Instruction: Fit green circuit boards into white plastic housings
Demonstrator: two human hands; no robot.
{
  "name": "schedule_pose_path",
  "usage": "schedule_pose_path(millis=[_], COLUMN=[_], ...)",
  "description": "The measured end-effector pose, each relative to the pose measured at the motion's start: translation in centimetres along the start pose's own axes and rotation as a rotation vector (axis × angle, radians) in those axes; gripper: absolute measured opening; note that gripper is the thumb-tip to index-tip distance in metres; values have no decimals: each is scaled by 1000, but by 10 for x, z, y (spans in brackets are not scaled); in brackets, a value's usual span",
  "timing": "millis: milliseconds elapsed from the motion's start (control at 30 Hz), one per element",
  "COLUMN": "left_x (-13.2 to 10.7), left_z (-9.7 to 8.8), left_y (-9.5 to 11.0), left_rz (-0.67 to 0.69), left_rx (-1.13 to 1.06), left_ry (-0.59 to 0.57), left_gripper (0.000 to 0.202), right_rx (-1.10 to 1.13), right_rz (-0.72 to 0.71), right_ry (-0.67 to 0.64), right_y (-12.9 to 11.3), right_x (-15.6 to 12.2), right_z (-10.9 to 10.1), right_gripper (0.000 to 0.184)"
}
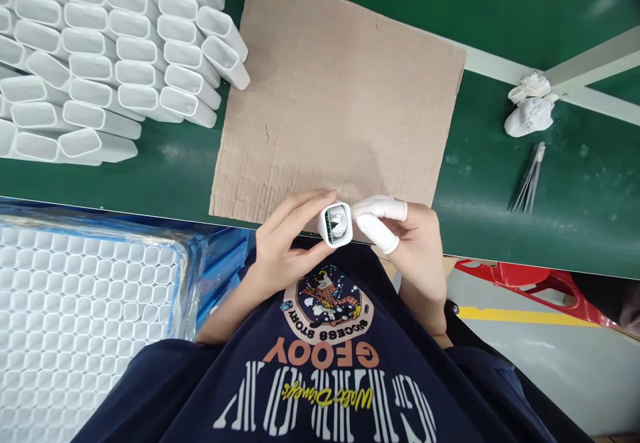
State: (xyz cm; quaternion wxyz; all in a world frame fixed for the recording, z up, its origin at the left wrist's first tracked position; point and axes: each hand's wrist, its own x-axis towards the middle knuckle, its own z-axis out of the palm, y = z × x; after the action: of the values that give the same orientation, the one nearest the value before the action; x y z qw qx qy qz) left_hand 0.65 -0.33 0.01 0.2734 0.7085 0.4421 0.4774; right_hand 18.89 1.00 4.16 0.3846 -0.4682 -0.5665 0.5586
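Note:
My left hand (290, 236) is wrapped round a small white plastic housing (336, 224), its open end facing up so that a green circuit board shows inside. My right hand (410, 236) meets it from the right; two of its fingers wear white finger cots and pinch the housing's rim. Both hands hover at the near edge of a brown cardboard sheet (340, 89) lying on the green bench (500, 183).
A stack of several empty white housings (105, 56) lies at the far left of the bench. A blue tray of white honeycomb cells (85, 309) sits at my lower left. Crumpled white finger cots (530, 113) and thin metal tweezers (527, 179) lie to the right. A red stool (530, 286) stands below.

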Motion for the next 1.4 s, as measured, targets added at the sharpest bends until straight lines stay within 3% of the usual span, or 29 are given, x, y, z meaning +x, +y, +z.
schedule_pose_path(millis=[167,433,800,933,1067,1167,1400], left_x=[2,3,3,3,5,6,2], left_z=[-3,-6,-9,-14,-18,-19,-18], left_y=[6,4,3,9,12,9,-3], left_rz=[-116,-15,78,-83,-258,-290,-238], left_rx=[-158,-267,-337,-362,-437,-485,-527], left_ry=[-7,-12,0,-43,-86,-119,-170], left_gripper=[55,64,65,68,63,61,60], right_rx=[124,219,88,12,-166,-313,-459], right_rz=[-40,-89,-171,-219,-423,-530,-526], right_ry=[14,30,15,46,79,7,-121], right_y=[3,17,8,13,17,15,16], right_x=[-8,-21,-18,-19,-15,-12,-8], right_z=[-3,2,1,2,3,3,-1], right_gripper=[22,30,35,35,51,60,56])
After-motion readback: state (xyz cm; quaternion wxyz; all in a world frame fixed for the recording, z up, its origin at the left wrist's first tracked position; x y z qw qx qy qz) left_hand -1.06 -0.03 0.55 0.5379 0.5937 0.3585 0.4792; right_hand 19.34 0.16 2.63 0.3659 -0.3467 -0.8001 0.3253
